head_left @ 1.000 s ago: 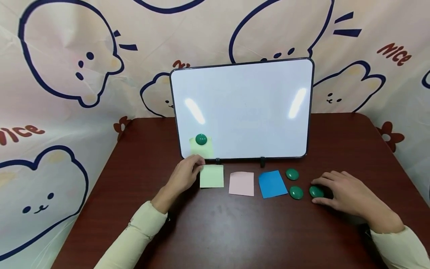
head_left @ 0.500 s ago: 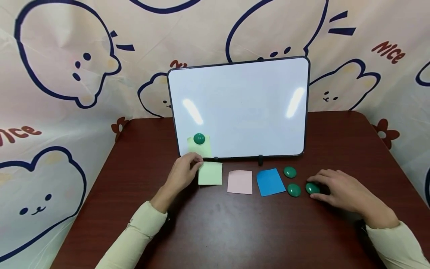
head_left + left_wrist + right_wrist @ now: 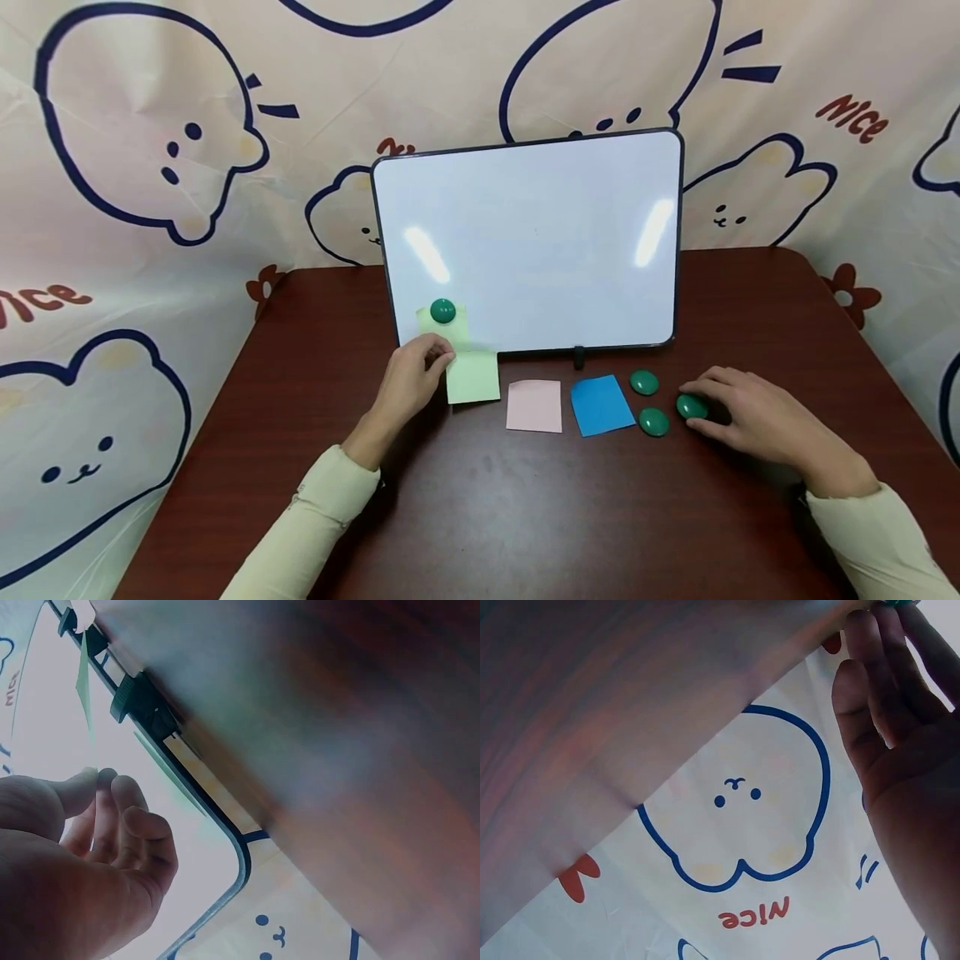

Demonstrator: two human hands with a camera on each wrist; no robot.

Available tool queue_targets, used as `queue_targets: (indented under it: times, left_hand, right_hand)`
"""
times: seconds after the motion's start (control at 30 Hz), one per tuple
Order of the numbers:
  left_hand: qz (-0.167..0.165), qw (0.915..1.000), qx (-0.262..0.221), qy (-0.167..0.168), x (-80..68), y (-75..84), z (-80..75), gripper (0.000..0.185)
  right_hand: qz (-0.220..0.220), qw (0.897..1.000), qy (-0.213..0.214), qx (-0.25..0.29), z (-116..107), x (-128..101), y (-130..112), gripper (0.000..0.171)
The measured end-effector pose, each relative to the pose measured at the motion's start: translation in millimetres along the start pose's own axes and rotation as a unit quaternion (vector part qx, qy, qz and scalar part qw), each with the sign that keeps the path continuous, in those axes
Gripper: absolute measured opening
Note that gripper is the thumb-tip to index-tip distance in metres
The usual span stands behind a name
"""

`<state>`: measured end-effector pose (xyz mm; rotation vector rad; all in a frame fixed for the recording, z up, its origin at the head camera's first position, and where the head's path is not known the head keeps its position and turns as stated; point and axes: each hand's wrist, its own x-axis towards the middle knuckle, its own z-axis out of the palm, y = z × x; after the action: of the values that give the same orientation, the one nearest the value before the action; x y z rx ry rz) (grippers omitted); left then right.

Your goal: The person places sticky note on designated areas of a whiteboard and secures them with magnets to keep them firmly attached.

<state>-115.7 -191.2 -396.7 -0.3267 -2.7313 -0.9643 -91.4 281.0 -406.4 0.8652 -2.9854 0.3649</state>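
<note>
My left hand [image 3: 411,377] pinches a pale green sticky note [image 3: 472,379] by its upper left corner, in front of the whiteboard's lower edge. In the left wrist view, the thumb and fingertips meet at the end of this thin green sheet [image 3: 84,686]. My right hand [image 3: 757,421] holds a round green magnet [image 3: 691,407] between thumb and fingers. To its left are two more green magnets, one farther back [image 3: 644,382] and one nearer [image 3: 654,422]. The right wrist view shows only a sliver of the magnet [image 3: 900,602] at the fingertips.
The whiteboard [image 3: 540,250] stands on black feet [image 3: 578,358] at the table's back. Another pale green note [image 3: 453,331] hangs on its lower left under a green magnet [image 3: 442,311]. A pink note [image 3: 534,407] and a blue note [image 3: 602,406] lie on the brown table [image 3: 495,517].
The left hand has raised the green note slightly toward the whiteboard. The right hand has taken hold of its magnet and shifted it a little up and left. The head view has drifted slightly.
</note>
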Motion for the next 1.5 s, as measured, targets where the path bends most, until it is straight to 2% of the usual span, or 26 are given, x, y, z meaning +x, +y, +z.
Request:
queue_targets:
  times: [0.23,0.4,0.57,0.73,0.9,1.03,1.3,1.5]
  left_hand:
    - [0.008,0.9997,-0.005,0.020,4.6,1.2,4.0,0.003]
    - [0.018,0.9988,-0.013,0.043,9.1,2.1,3.6,0.003]
    - [0.032,0.9980,-0.012,0.052,8.5,1.4,7.1,0.003]
    - [0.027,0.9973,-0.013,0.066,9.3,1.5,7.6,0.004]
    - [0.017,0.9984,-0.009,0.052,13.0,3.3,8.8,0.006]
    - [0.023,0.9988,-0.002,0.043,16.2,5.1,11.2,0.006]
    - [0.051,0.9949,-0.001,0.088,19.2,5.5,13.2,0.004]
    - [0.060,0.9926,0.007,0.105,23.0,6.3,15.4,0.006]
  right_hand:
    - [0.003,1.000,-0.011,0.018,-2,4,0,0.040]
    - [0.024,0.999,-0.029,0.033,-5,6,7,0.038]
    - [0.030,0.999,-0.026,0.033,-5,1,11,0.038]
    - [0.025,0.999,-0.023,0.031,-4,3,10,0.038]
    - [0.029,0.998,-0.033,0.033,-4,4,10,0.038]
    - [0.031,0.998,-0.033,0.030,-4,5,10,0.038]
    - [0.024,0.999,-0.030,0.028,-4,6,8,0.037]
    - [0.015,0.999,-0.028,0.024,-4,8,9,0.038]
